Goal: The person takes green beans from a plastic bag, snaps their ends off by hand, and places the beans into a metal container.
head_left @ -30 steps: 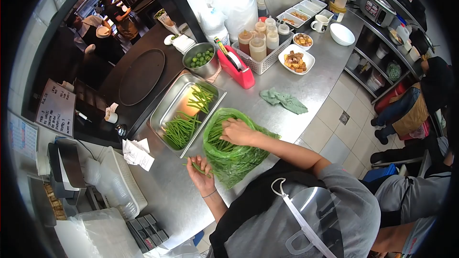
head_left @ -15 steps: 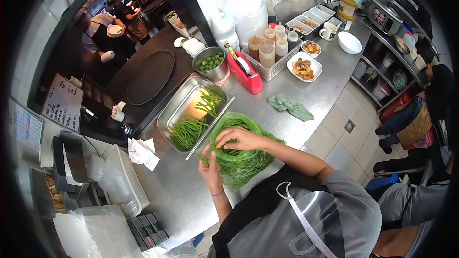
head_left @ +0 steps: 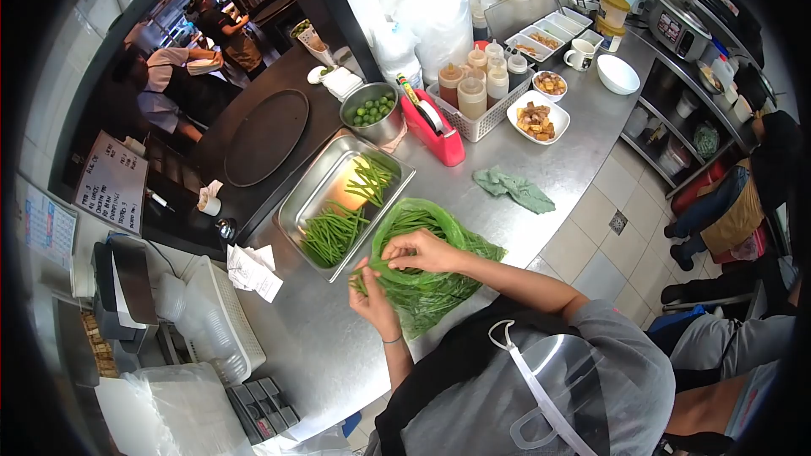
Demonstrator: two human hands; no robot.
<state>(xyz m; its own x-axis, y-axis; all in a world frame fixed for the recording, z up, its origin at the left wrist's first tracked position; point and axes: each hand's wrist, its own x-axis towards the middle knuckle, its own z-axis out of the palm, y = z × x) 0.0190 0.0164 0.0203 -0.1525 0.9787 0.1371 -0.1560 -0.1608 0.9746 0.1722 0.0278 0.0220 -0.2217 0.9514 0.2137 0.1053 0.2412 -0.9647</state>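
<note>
A green plastic bag (head_left: 439,295) full of green beans stands open on the steel counter in front of me. My left hand (head_left: 374,306) is closed at the bag's left edge, with short green bean pieces (head_left: 358,285) showing between its fingers. Over the bag's mouth, my right hand (head_left: 422,251) is pinched, its fingertips close to the left hand's. What the right fingertips grip is too small to make out. Just beyond the bag, a metal pan (head_left: 291,224) contains two piles of green beans (head_left: 332,234).
Behind the pan are a metal pot (head_left: 351,118) of small green fruits and a red tape dispenser (head_left: 438,137). A green cloth (head_left: 515,190) lies to the right, near a white bowl of food (head_left: 553,122). Receipts (head_left: 253,274) lie left. Co-workers stand beyond the pass and at right.
Both hands stay over the bag's left side, with small shifts of the fingers; the left hand's fingers have turned slightly. Beyond the pass, a co-worker has leaned forward and moved.
</note>
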